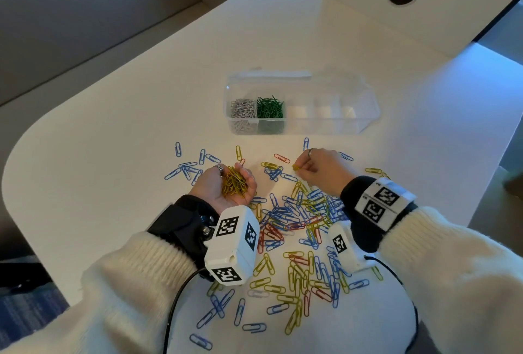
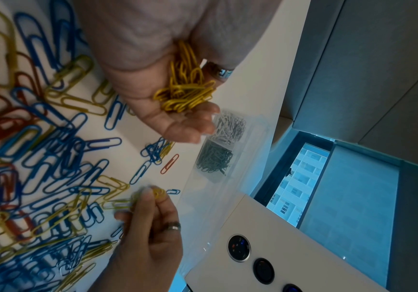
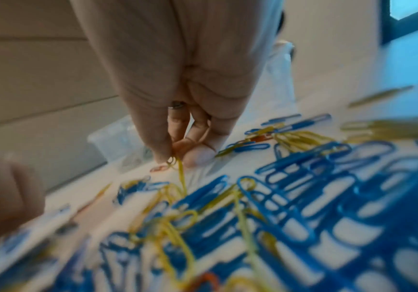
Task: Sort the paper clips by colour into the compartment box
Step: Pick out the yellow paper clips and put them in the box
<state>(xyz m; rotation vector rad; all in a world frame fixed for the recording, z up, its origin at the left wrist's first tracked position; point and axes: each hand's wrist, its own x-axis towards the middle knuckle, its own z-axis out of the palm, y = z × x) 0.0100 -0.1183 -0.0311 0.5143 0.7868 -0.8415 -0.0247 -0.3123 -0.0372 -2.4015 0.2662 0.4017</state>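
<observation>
**Gathering yellow clips beside the half-filled box**

Cupping a bundle of yellow clips in its upturned palm, the left hand sits with fingers curled loosely round the heap, on the near side of the compartment box. The right hand, also nearer than the box, pinches a single yellow clip between thumb and fingertips, lifted just off the table.

The clear box stands open; its leftmost compartment holds white clips and the next one green clips, while the compartments further right look empty. A loose pile of blue, yellow and red clips spreads across the table on the near side of the box, densest between the two wrists.
</observation>
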